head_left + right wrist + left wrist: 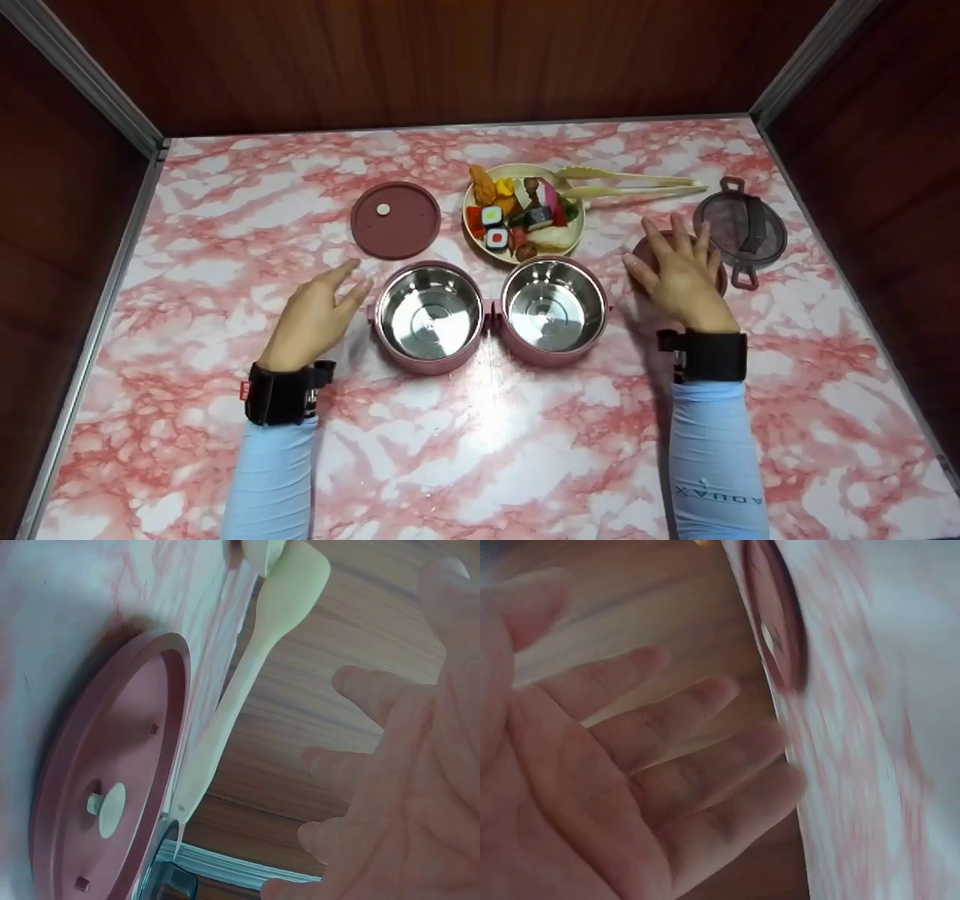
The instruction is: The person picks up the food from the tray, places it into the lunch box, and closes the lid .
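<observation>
Two pink pots with steel insides, a left pot [430,319] and a right pot [553,311], stand side by side at the middle of the table. My left hand [311,315] is to the left of the left pot, fingers extended, holding nothing. A round dark-pink lid [396,225] with a small pale knob lies behind the left pot. Over a second dark-pink lid [112,765], right of the pots, my right hand [681,281] hovers with fingers spread; the right wrist view shows a gap between palm and lid.
A cream plate [468,238] of toy food, with sushi rolls among several pieces, sits behind the pots. Pale tongs [630,191] lean from its rim to the right. At the far right lies a dark see-through lid [724,225] with looped handles. Wooden walls [450,60] border the table.
</observation>
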